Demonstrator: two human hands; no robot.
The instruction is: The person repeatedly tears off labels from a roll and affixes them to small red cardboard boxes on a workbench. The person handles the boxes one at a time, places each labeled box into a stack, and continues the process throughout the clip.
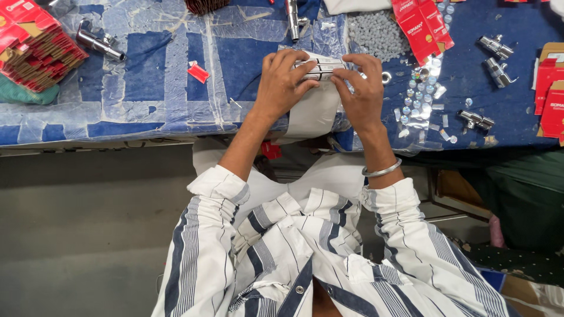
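Note:
Both my hands meet over the front edge of a blue table (pixel 147 64) covered in clear plastic. My left hand (pixel 283 82) and my right hand (pixel 361 91) together grip a small white and silver packet or fitting (pixel 322 67) between the fingertips. A white sheet or bag (pixel 314 114) hangs below it, partly hidden by my hands. A metal bangle (pixel 382 171) circles my right wrist. My sleeves are white with dark stripes.
Chrome valves lie at the left (pixel 100 44), the top centre (pixel 292 20) and the right (pixel 496 58). Flat red cartons are stacked at far left (pixel 35 50); more red boxes sit at top right (pixel 422 26) and the right edge (pixel 549 94). Small clear caps (pixel 420 97) scatter right.

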